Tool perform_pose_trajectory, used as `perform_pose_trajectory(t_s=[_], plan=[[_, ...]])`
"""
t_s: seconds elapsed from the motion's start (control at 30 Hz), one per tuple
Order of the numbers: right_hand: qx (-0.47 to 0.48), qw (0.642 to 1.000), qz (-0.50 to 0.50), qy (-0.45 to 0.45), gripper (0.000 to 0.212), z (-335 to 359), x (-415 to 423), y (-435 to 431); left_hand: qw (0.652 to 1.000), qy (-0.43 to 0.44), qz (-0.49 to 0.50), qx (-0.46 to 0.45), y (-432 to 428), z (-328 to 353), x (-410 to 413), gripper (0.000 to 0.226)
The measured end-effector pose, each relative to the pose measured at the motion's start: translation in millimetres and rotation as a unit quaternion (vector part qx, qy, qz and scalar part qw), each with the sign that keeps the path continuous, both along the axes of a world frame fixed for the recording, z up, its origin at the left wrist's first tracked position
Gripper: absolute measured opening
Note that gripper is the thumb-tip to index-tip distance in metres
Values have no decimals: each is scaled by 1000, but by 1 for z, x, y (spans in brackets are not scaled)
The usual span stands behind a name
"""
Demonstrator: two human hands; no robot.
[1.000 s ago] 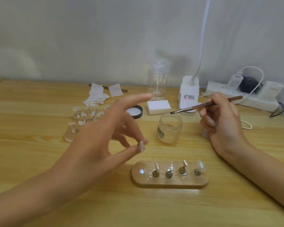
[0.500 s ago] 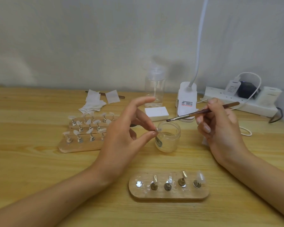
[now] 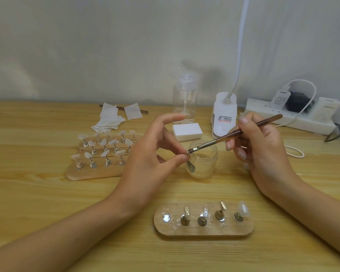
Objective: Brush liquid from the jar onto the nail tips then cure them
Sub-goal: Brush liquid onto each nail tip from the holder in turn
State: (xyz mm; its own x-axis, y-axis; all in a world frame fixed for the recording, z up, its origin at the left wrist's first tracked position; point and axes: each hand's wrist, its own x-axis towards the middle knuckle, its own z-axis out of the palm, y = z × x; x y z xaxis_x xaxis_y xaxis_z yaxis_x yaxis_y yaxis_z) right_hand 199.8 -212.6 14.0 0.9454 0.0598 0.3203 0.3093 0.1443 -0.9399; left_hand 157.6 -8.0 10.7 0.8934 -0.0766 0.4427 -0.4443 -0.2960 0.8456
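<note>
The left hand (image 3: 155,154) is raised above the bench (image 3: 37,193) and pinches a small nail tip (image 3: 187,153) between thumb and middle finger. The tip is mostly hidden by those fingertips. Its index finger stretches up and away, and the other fingers curl loosely behind. The pinch hangs over the nine o'clock rim of the open glass jar (image 3: 203,165), which stands on the bench between the two hands.

The right hand (image 3: 263,154) grips a brown-handled brush (image 3: 236,133) like a pen, thumb and fingers curled round the handle, whose end points to two o'clock. The flat bristles touch the pinched nail tip.

At six o'clock from the jar lies the near stand (image 3: 203,230), a wooden slab with small metal posts; its rightmost post carries one clear spare tip (image 3: 243,209). At nine o'clock from the jar, partly behind the left hand, the far stand (image 3: 98,169) carries rows of pale tips. At twelve o'clock sit a white block (image 3: 186,131), a clear pump bottle (image 3: 185,99) and a white lamp base (image 3: 224,116).
</note>
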Motion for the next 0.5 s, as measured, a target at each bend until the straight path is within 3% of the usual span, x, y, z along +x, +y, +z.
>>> perform_pose_trajectory(t_s=[0.17, 0.37, 0.5], plan=[[0, 998, -52, 40, 28, 0, 2, -3, 1000, 8, -6, -5, 0, -1, 0, 63], [11, 1000, 2, 4, 26, 1, -1, -1, 1000, 13, -8, -6, 0, 0, 1, 60], [5, 999, -39, 25, 28, 0, 2, -2, 1000, 17, -7, -7, 0, 0, 1, 57]])
